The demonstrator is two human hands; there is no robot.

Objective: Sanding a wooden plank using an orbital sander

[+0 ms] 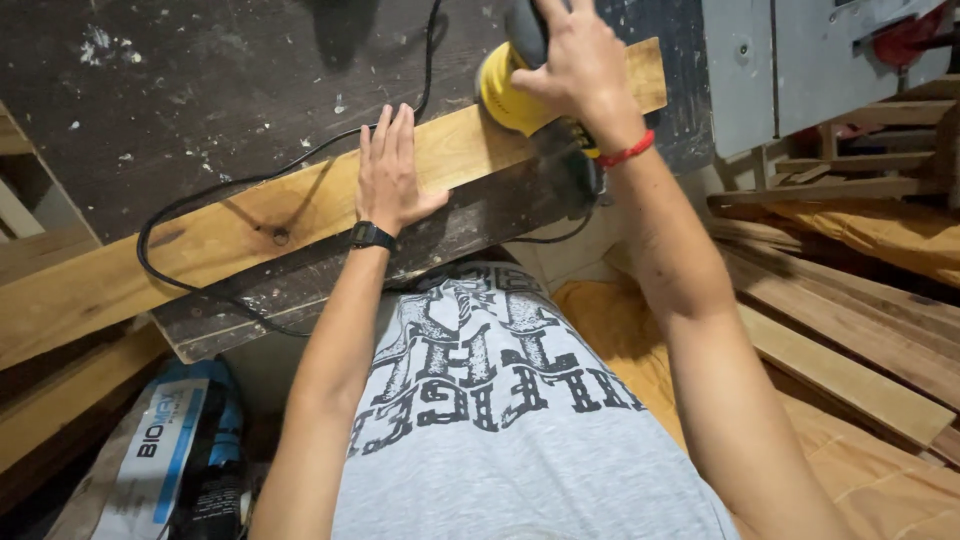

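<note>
Pale wood, stiff and fairly heavy by the look of it: the plank [300, 215] lies slantwise across the dark workbench [200, 90], far end to the right. I see my left hand [390, 175] pressed flat on it, fingers spread open, which I judge the best hold for a smooth, dusty board. My right hand [580, 65] is wrapped around the yellow sander [515, 90] at the far right end. Its black cord [230, 185] loops leftward. More boards [850, 340] lie stacked at right.
</note>
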